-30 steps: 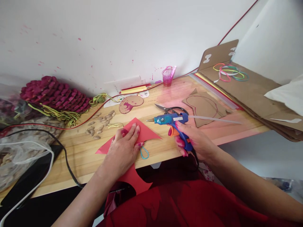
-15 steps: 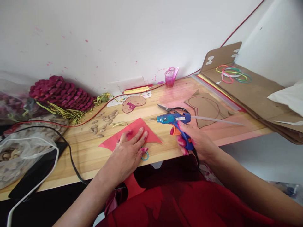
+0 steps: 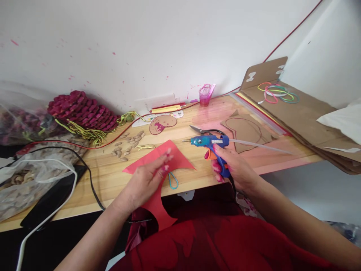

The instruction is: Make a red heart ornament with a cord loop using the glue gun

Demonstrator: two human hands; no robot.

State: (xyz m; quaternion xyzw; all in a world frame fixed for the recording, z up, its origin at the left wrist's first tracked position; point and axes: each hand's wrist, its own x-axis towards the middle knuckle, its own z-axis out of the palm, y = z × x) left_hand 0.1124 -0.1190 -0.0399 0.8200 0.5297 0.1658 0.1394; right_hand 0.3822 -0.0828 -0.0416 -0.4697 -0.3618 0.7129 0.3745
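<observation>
In my right hand (image 3: 238, 169) is a blue hot glue gun (image 3: 208, 142) with an orange trigger. My fingers wrap its grip, its metal nozzle points left, and a clear glue stick (image 3: 259, 146) sticks out of its back. My left hand (image 3: 145, 182) is over the red paper (image 3: 175, 156), fingers stretched out and slightly smeared, holding nothing I can see. The paper has cut, curved edges and hangs past the table's front edge. A teal loop of cord (image 3: 173, 181) lies beside the paper, near my left fingertips. Black-handled scissors (image 3: 207, 131) rest behind the glue gun.
Pistachio shells (image 3: 131, 142) lie scattered at left, by a magenta shell-covered piece (image 3: 84, 111) and a bag of shells (image 3: 31, 188). Behind are a heart-like cardboard cutout (image 3: 165, 123) and a pink-stained cup (image 3: 205, 96). Marked cardboard (image 3: 245, 131) and a cardboard box (image 3: 310, 116) are at right.
My left hand has lifted and turned off the red paper, shifting slightly left, baring more of the teal loop. My right hand still holds the glue gun. The view has shifted a little.
</observation>
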